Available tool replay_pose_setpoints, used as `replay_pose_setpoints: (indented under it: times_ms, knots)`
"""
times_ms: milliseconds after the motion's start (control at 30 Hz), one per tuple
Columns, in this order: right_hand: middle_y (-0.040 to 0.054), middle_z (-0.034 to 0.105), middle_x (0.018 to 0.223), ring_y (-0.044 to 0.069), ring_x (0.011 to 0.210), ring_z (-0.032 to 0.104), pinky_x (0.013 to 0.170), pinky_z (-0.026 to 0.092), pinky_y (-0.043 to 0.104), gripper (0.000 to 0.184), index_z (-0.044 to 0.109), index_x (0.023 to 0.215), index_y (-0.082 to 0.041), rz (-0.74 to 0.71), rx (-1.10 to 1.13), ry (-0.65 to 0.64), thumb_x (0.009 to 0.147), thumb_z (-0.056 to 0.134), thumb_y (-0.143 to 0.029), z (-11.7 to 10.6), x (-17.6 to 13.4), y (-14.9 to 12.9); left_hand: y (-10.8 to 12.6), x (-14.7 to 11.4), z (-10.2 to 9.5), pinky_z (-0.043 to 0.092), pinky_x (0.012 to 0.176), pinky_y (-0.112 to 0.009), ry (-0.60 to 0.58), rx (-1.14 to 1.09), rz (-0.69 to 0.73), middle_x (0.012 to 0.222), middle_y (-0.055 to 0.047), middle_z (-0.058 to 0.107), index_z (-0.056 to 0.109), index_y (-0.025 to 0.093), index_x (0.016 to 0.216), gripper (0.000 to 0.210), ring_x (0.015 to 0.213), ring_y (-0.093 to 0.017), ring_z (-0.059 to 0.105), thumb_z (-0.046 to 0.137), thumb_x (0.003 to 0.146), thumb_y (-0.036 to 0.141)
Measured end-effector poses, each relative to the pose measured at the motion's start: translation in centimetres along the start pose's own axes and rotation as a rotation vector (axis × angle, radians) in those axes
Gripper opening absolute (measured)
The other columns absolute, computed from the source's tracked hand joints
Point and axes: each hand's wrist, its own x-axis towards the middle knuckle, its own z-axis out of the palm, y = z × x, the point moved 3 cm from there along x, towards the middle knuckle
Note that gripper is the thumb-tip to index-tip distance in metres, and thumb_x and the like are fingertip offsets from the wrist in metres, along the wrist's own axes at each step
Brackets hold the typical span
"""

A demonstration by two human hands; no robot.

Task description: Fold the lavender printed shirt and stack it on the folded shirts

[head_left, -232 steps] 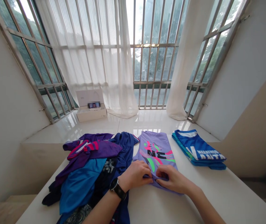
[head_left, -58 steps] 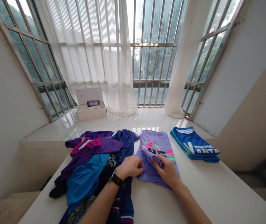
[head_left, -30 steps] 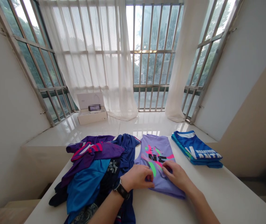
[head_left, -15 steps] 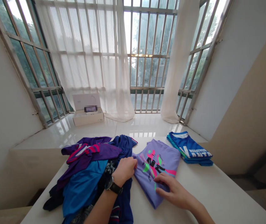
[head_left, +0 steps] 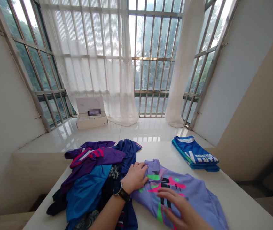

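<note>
A lavender T-shirt [head_left: 196, 191] with a pink, green and black print lies spread and a little rumpled on the white table. My left hand [head_left: 136, 176], with a dark watch on its wrist, rests on the shirt's left edge, its fingers laid out over the fabric. Over the print is my right hand [head_left: 178, 206], open with fingers apart; whether it presses on the cloth I cannot tell. Just left of my left hand, a loose heap of clothes [head_left: 86, 187] in purple, blue and black reaches the shirt's edge.
A folded stack of blue shirts [head_left: 195, 155] sits at the table's [head_left: 237, 207] right rear. Behind, on the sill, stands an open white box [head_left: 92, 122] with a small dark item on it. White curtains [head_left: 98, 64] and a barred window close off the back.
The lavender shirt was folded narrower and now spreads out toward the right and nearer to me. My left hand has loosened from a closed grip; the right hand has moved slightly nearer.
</note>
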Motion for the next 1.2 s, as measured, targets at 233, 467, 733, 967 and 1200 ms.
replay_pose_setpoints:
  times_ms: [233, 467, 733, 967, 1200]
  knots:
    - [0.0005, 0.029, 0.160, 0.033, 0.148, 0.018, 0.120, 0.018, 0.055, 0.070, 0.038, 0.148, -0.035, 0.248, -0.333, 0.017, 0.085, 0.052, -0.064, -2.0, -2.5, 7.2, 1.1, 1.5, -0.9, 0.041, 0.101, -0.042, 0.186, 0.044, -0.033, 0.135, -0.013, 0.057, 0.059, 0.019, 0.123, 0.033, 0.121, -0.029, 0.052, 0.056, 0.093, 0.030]
    - [-0.0015, 0.024, 0.161, 0.034, 0.149, 0.015, 0.120, 0.012, 0.059, 0.069, 0.031, 0.149, -0.038, 0.287, -0.430, 0.030, 0.088, 0.044, -0.067, -1.3, -1.7, 7.7, 3.1, -0.8, -1.4, 0.046, 0.065, -0.027, -0.190, -0.316, 0.197, 0.080, -0.002, 0.072, 0.074, 0.025, 0.086, 0.016, 0.074, -0.019, 0.065, 0.068, 0.082, 0.039]
    - [0.0087, 0.033, 0.158, 0.041, 0.146, 0.022, 0.114, 0.023, 0.063, 0.079, 0.034, 0.151, -0.030, 0.516, -0.604, 0.153, 0.086, 0.036, -0.074, 0.1, 0.9, 7.6, 2.9, 0.2, -0.9, 0.045, 0.093, -0.043, 0.022, 0.067, 0.089, 0.113, -0.010, 0.067, 0.070, 0.021, 0.099, 0.022, 0.111, -0.029, 0.058, 0.049, 0.092, 0.017]
    - [0.0179, 0.050, 0.146, 0.044, 0.124, 0.052, 0.097, 0.044, 0.059, 0.083, 0.049, 0.144, -0.026, 0.524, -0.613, 0.105, 0.079, 0.044, -0.077, -1.7, 1.8, 5.0, 2.5, 0.8, 0.3, 0.052, 0.077, -0.033, 0.074, -0.015, -0.151, 0.102, -0.010, 0.067, 0.063, 0.018, 0.105, 0.020, 0.090, -0.023, 0.066, 0.047, 0.097, 0.028]
    - [0.0017, 0.019, 0.164, 0.035, 0.150, 0.011, 0.118, 0.015, 0.060, 0.075, 0.024, 0.152, -0.040, 0.147, -0.545, -0.032, 0.087, 0.039, -0.073, -0.5, 4.0, 6.5, 0.6, 0.7, 1.9, 0.040, 0.108, -0.045, 0.160, -0.039, -0.086, 0.142, -0.017, 0.051, 0.050, 0.015, 0.136, 0.049, 0.131, -0.031, 0.047, 0.044, 0.097, 0.044]
